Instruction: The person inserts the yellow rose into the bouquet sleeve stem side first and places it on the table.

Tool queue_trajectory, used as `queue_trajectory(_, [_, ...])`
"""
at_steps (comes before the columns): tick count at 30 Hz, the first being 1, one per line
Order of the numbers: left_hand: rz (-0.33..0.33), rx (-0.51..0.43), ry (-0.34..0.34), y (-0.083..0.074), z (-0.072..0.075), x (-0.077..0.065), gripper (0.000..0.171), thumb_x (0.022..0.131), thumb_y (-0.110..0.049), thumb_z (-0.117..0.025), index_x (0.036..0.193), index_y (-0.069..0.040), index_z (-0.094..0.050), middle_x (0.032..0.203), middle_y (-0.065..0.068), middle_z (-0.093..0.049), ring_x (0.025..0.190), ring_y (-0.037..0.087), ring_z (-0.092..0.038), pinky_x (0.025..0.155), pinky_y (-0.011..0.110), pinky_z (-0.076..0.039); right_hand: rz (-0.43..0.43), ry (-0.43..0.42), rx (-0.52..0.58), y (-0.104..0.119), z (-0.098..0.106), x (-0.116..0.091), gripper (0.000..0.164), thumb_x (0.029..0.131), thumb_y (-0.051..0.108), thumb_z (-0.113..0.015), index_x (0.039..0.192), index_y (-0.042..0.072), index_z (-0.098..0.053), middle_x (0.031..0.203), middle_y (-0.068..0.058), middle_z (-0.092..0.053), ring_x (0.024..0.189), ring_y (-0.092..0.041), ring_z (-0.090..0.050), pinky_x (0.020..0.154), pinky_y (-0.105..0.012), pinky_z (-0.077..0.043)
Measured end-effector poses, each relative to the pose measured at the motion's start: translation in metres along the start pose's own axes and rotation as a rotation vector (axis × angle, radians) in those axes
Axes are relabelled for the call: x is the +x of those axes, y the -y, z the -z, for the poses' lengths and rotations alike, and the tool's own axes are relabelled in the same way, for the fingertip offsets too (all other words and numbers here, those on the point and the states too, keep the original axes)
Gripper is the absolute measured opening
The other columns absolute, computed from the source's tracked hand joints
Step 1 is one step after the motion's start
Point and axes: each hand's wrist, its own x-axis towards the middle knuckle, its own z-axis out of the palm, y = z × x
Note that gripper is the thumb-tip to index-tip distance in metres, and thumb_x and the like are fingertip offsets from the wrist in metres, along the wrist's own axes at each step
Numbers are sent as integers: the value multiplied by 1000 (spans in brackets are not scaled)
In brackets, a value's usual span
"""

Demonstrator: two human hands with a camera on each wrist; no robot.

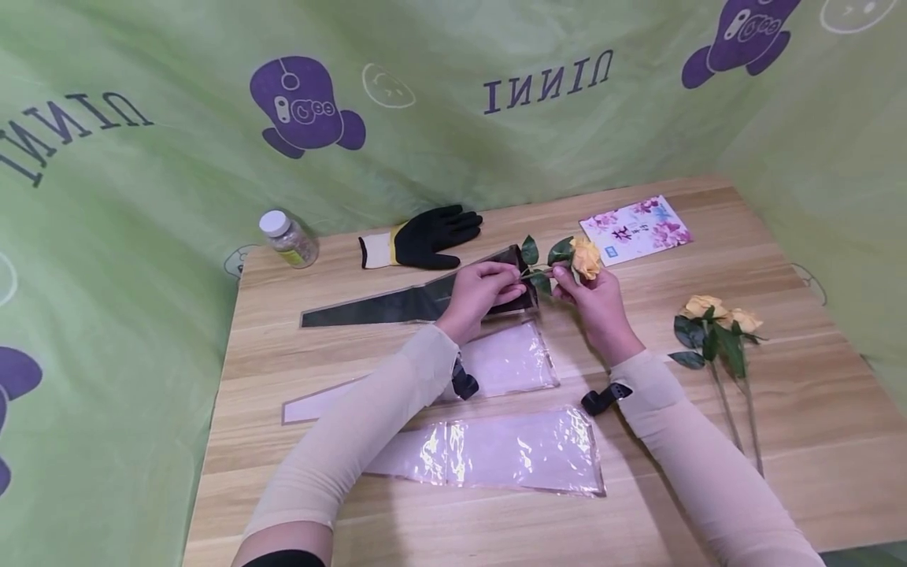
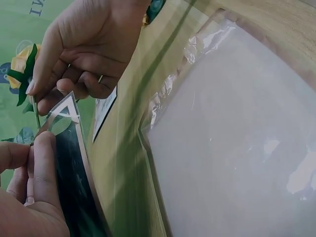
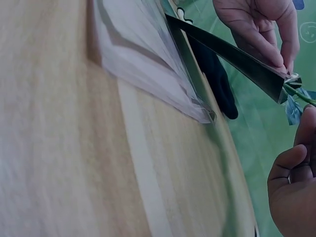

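My left hand (image 1: pixel 480 293) pinches the wide mouth of a black, clear-edged flower sleeve (image 1: pixel 397 305), which narrows towards the left. A yellow artificial rose (image 1: pixel 586 258) with green leaves is in my right hand (image 1: pixel 598 309), its stem between thumb and fingers. The rose's stem (image 3: pixel 293 90) runs into the sleeve's mouth in the right wrist view; its lower part is hidden inside the dark sleeve. In the left wrist view, the left thumb (image 2: pixel 45 168) presses against the sleeve's edge, below the bloom (image 2: pixel 19 64).
Two pale sleeves, one in the middle (image 1: pixel 513 358) and one in front (image 1: pixel 524 453), lie under and beside the left forearm. More yellow roses (image 1: pixel 723 335) lie at right. Along the back are a white-capped bottle (image 1: pixel 290 240), a black glove (image 1: pixel 432 238) and a floral-printed packet (image 1: pixel 638 230).
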Motion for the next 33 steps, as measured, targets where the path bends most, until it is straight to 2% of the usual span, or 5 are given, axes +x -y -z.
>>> queue_trajectory(11, [16, -1, -1, -4, -1, -5, 9, 94, 2, -71, 102, 2, -74, 101, 20, -72, 82, 23, -74, 83, 33, -63, -4, 56, -127, -5, -8, -1, 36, 90, 14, -80, 120, 0, -66, 108, -7, -72, 96, -17, -69, 91, -31, -60])
queue_trajectory(15, [9, -15, -6, -6, -4, -6, 9, 94, 3, -70, 103, 3, -74, 100, 20, -72, 80, 22, -74, 82, 33, -64, -16, 143, -130, -2, -3, -3, 35, 94, 18, -76, 121, 0, -64, 116, -9, -71, 101, -18, -66, 94, -32, -58])
queue_trajectory(22, [-12, -18, -13, -7, -3, -5, 9, 94, 3, -69, 102, 3, -74, 100, 20, -72, 79, 22, -74, 81, 34, -64, 13, 382, 15, 6, 4, -1, 52, 108, 48, -40, 138, 7, -51, 123, -17, -61, 89, -24, -54, 68, -28, -46])
queue_trajectory(25, [-9, -18, -11, -6, -2, -6, 9, 94, 3, -69, 102, 3, -74, 100, 20, -72, 78, 22, -74, 82, 34, -64, 4, 376, 12, 9, 4, 1, 53, 110, 49, -28, 139, 11, -50, 121, -15, -61, 89, -24, -54, 69, -30, -45])
queue_trajectory(33, [-6, -13, -22, -4, -3, -7, 8, 94, 3, -70, 102, 4, -74, 100, 20, -72, 78, 23, -74, 80, 34, -64, -31, 324, -55, 10, 1, 0, 54, 109, 51, -33, 136, 8, -51, 117, -14, -63, 93, -25, -56, 80, -35, -51])
